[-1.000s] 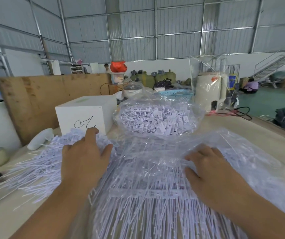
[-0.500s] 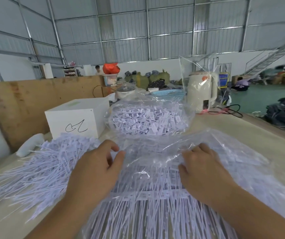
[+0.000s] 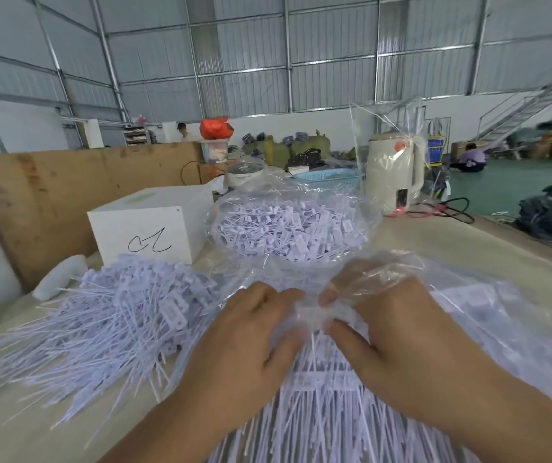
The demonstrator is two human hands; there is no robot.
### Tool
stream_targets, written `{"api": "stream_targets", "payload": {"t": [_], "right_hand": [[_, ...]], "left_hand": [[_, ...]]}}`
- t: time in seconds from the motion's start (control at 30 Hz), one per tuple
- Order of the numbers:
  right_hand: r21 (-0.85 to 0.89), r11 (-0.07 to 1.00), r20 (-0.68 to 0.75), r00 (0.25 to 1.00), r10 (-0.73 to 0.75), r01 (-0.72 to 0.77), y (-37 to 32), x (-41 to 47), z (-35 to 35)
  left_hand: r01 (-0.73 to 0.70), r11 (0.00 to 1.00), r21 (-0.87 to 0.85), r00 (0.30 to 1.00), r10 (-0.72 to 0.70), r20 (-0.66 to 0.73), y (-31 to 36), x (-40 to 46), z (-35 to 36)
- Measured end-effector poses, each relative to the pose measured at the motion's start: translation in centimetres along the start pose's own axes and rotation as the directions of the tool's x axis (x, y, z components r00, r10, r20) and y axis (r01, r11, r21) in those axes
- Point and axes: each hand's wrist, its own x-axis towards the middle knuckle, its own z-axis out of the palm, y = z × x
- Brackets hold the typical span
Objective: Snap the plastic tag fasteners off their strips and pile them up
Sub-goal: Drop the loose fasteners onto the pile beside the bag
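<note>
Left hand (image 3: 251, 342): centre frame, fingers curled, pinching clear plastic bag (image 3: 488, 315) film. Right hand (image 3: 398, 332): just beside it, fingers likewise gripping the bunched film. Strips of tag fasteners (image 3: 328, 416): lower centre, inside the bag. Loose fastener pile (image 3: 107, 322): left. Second filled bag (image 3: 288, 228): behind. White box (image 3: 151, 225): upper left.
</note>
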Motion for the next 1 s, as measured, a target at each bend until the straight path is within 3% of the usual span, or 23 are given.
{"api": "stream_targets", "payload": {"t": [0.17,0.23,0.33,0.4,0.57,0.77,0.9,1.0], "right_hand": [[0.016,1.0,0.015,1.0,-0.019,0.018,0.2,0.2,-0.1],[-0.079,0.994,0.017,0.996,0.084,-0.082,0.4,0.1,-0.1],[-0.207,0.942,0.133,0.946,0.296,-0.266,1.3,-0.2,-0.4],[-0.246,0.918,0.14,0.926,0.35,-0.31,1.7,-0.3,-0.6],[-0.319,0.922,-0.022,0.974,0.224,-0.219,1.6,0.1,-0.8],[-0.102,0.991,-0.161,0.985,0.068,-0.085,0.4,0.1,-1.6],[0.057,0.998,-0.127,0.992,0.0,0.007,0.2,-0.2,-1.3],[0.048,0.993,-0.119,0.988,-0.102,0.108,-0.7,-0.4,-1.0]], "left_hand": [[-0.021,0.996,0.083,1.0,0.021,0.002,-0.1,0.0,0.2],[0.001,0.992,0.127,1.0,0.001,-0.014,-0.4,0.1,0.0],[0.049,0.99,0.131,0.998,-0.044,-0.04,-1.2,0.3,-0.6],[0.08,0.991,0.111,0.996,-0.076,-0.039,-1.6,0.3,-0.8],[0.127,0.992,0.0,0.991,-0.127,-0.034,-1.9,0.2,-0.7],[0.305,0.879,-0.366,0.935,-0.349,-0.058,-3.4,0.3,-1.5],[0.362,0.859,-0.362,0.92,-0.392,-0.012,-4.2,0.0,-1.4],[0.341,0.901,-0.269,0.939,-0.339,0.057,-4.2,-0.1,-1.2]]}}
